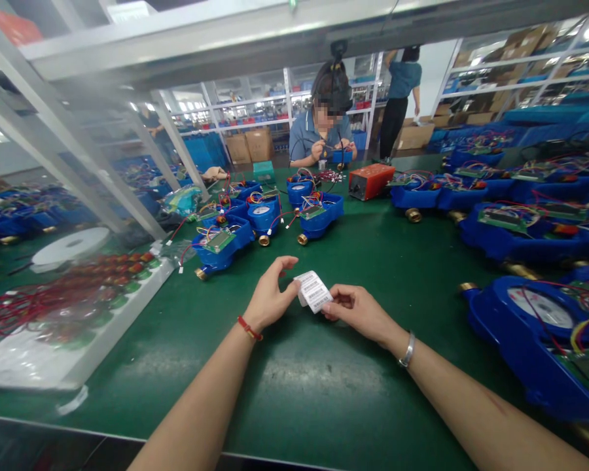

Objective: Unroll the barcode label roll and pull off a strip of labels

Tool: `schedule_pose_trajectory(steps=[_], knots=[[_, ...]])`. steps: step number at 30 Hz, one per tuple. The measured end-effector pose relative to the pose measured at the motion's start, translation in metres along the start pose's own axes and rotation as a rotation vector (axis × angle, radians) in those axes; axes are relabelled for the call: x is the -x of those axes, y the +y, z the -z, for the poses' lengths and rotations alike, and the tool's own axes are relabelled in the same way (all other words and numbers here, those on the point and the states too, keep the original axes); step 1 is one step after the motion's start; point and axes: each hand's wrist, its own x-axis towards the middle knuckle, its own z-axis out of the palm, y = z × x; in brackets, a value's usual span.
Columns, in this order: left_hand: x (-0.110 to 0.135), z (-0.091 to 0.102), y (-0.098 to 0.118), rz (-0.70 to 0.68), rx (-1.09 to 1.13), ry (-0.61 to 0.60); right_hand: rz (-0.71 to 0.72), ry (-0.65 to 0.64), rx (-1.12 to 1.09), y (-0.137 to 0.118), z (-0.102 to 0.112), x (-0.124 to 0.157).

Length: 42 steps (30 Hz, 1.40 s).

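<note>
A small white sheet of barcode labels (315,292) is held above the green table, its left side curled under. My right hand (356,311) pinches the lower right corner of this sheet between thumb and fingers. At the sheet's left edge is my left hand (273,294), its thumb tip touching or very near the paper. The index finger of that hand curves away from the thumb, leaving a gap; its other fingers are mostly hidden. Beyond my hands stand several blue water meters with brass fittings and exposed wires, the closest being one meter (319,219) and another (226,243).
More blue meters (515,327) crowd the right side. On the left lie a white foam tray (73,356) with red-wired parts and a white disc (71,247). An orange-red box (372,181) stands farther back. Across the table (294,405) a person handles a blue part. Metal shelf posts rise left.
</note>
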Motion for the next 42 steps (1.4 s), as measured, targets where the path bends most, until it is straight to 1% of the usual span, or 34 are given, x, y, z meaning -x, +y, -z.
schedule_pose_trajectory(steps=[2,3,4,5,9,10,12,17,22,25,30,33,35,37,40,42], knots=[[0.002,0.007,0.006,0.061,-0.016,0.126,0.017,0.025,-0.040,0.000,-0.001,0.000],[0.003,0.010,0.009,0.106,-0.012,0.155,0.029,0.039,-0.054,0.000,-0.002,0.000],[0.004,0.013,0.012,0.159,0.003,0.146,0.044,0.055,-0.065,0.000,-0.003,0.000],[0.006,0.015,0.015,0.217,0.031,0.098,0.060,0.071,-0.075,0.000,-0.004,0.000],[0.012,0.016,0.027,0.470,0.219,-0.240,0.121,0.120,-0.104,0.001,-0.008,-0.001],[0.013,0.014,0.029,0.516,0.265,-0.294,0.127,0.124,-0.110,0.000,-0.010,-0.001],[0.015,0.010,0.032,0.565,0.337,-0.335,0.122,0.119,-0.119,0.000,-0.013,-0.001],[0.014,-0.002,0.029,0.573,0.416,-0.279,0.085,0.062,-0.146,-0.001,-0.017,-0.001],[0.013,-0.004,0.026,0.498,0.394,-0.249,0.056,0.038,-0.165,-0.002,-0.018,-0.004],[0.013,-0.005,0.024,0.460,0.377,-0.235,0.020,0.074,-0.175,0.002,-0.017,-0.006],[0.014,-0.008,0.021,0.404,0.343,-0.221,-0.016,0.198,-0.224,0.010,-0.016,-0.009],[0.015,-0.009,0.022,0.349,0.290,-0.216,-0.015,0.220,-0.235,0.010,-0.015,-0.010],[0.014,-0.009,0.023,0.298,0.235,-0.214,-0.014,0.218,-0.217,0.009,-0.015,-0.010],[0.013,-0.006,0.024,0.286,0.177,-0.221,-0.009,0.212,-0.190,0.008,-0.014,-0.010],[0.010,0.004,0.021,0.328,0.109,-0.224,-0.010,0.201,-0.157,0.007,-0.014,-0.009],[0.008,0.011,0.017,0.356,0.074,-0.197,-0.015,0.194,-0.145,0.006,-0.015,-0.009]])
